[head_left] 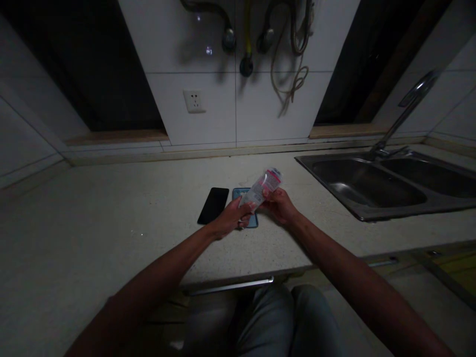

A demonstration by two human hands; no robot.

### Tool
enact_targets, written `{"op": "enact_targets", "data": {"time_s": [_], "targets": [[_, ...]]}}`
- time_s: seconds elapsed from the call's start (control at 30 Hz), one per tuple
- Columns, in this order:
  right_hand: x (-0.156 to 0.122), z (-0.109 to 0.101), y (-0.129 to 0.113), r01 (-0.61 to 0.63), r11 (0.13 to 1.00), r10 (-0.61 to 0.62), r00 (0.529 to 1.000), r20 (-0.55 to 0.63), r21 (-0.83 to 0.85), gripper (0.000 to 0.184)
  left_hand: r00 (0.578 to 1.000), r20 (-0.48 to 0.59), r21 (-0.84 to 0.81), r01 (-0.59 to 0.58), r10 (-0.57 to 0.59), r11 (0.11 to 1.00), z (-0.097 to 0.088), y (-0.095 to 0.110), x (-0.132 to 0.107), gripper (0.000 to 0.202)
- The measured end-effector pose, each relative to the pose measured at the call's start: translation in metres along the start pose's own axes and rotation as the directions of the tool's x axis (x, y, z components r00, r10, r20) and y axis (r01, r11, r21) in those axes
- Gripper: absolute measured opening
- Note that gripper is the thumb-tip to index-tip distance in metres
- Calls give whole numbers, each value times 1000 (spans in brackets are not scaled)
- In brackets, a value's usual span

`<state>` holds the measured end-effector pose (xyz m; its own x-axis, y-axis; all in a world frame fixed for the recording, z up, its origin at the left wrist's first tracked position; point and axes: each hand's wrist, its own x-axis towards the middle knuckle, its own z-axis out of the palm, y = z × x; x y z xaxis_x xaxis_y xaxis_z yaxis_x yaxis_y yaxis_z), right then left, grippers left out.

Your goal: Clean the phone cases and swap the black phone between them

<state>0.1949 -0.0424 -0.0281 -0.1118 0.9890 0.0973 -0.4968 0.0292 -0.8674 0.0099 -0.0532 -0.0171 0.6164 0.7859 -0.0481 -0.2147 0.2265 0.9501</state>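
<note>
Left hand (232, 218): closed in a pinch on the lower end of the packet, just right of the phone.
Right hand (278, 204): closed around the packet's middle with the thumb on top, further right of the phone.
Packet (262, 186): clear film with pink print, held tilted just above the desk, up and right of the phone; its top end is free.
Handling: it looks light, thin and crinkly, and probably slippery. The sealed ends seem the firmest places to pinch. The contents are too dim to tell.
Blue flat thing (254, 221): lies just right of the phone, partly under the hands.
Phone (213, 205): black, lying flat on the pale desk (111, 208).
Edges: the desk's front edge runs near, below the phone. The sink (364, 216) drops away well to the right, with the tap (405, 111) behind it.
Room: the desk runs wide to the left of the phone. The wall with a socket (194, 100) stands well behind.
</note>
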Motion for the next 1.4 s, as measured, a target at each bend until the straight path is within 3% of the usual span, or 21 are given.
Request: {"op": "enact_targets", "data": {"time_s": [0.47,0.63,0.77,0.83,0.97,1.13,1.3,1.4], "targets": [[4,-4,2,-57,997,57,998,7,50,34,999,-32,5,-27,27,1000,5,-1,1,44],[11,-14,-2,32,988,-25,999,-47,153,38,996,-34,-61,-87,85,994,11,5,-2,30],[12,-17,-5,73,986,-64,996,-63,152,39,999,-7,-81,-34,34,996,13,9,-3,37],[11,-16,-5,63,984,-52,996,-71,167,39,999,-36,-135,-8,3,991,11,10,0,39],[12,-15,-7,107,977,-76,983,-168,186,36,975,-198,-294,37,-99,955,1,12,10,29],[14,-18,-16,291,955,-259,908,-330,52,35,940,-242,-477,101,-241,873,-8,18,12,31],[10,-13,-16,373,912,-410,858,-310,-174,37,925,-270,-495,103,-266,863,-1,17,9,26],[4,-5,-11,330,893,-406,883,-234,-305,39,921,-280,-470,114,-270,875,2,17,7,20]]}}
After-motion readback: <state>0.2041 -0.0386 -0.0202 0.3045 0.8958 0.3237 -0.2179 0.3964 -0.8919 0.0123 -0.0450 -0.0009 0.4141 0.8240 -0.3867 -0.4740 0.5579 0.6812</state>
